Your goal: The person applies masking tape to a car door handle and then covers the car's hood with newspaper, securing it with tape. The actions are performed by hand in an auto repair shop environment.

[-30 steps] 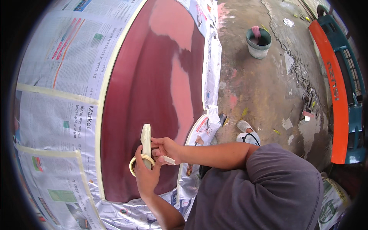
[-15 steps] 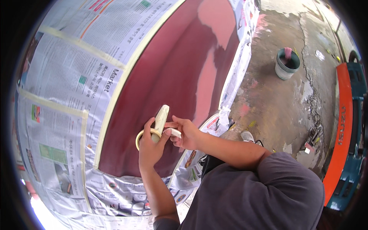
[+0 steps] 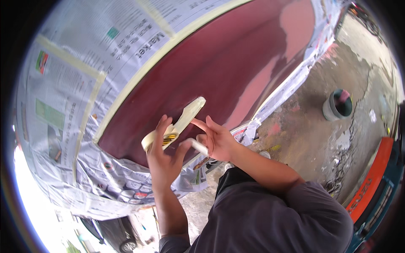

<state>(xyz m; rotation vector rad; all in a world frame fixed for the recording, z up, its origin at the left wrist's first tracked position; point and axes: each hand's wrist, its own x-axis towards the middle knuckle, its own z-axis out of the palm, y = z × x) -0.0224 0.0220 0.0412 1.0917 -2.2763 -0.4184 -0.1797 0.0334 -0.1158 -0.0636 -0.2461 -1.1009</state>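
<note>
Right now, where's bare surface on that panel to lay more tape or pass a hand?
The maroon panel is bare up and right of the tape strip, bordered by the taped newspaper on the left and the masked edge on the right. It is crowded low on the panel, where the left hand holds the tape roll beside the right hand.

Single head cam, fisheye, looked steeply down from close above the hands. It faced the maroon panel; floor sat at right.

Bare red panel open far and right of hands. Taped newspaper hems left, near edges. Bucket stands well right.
</note>
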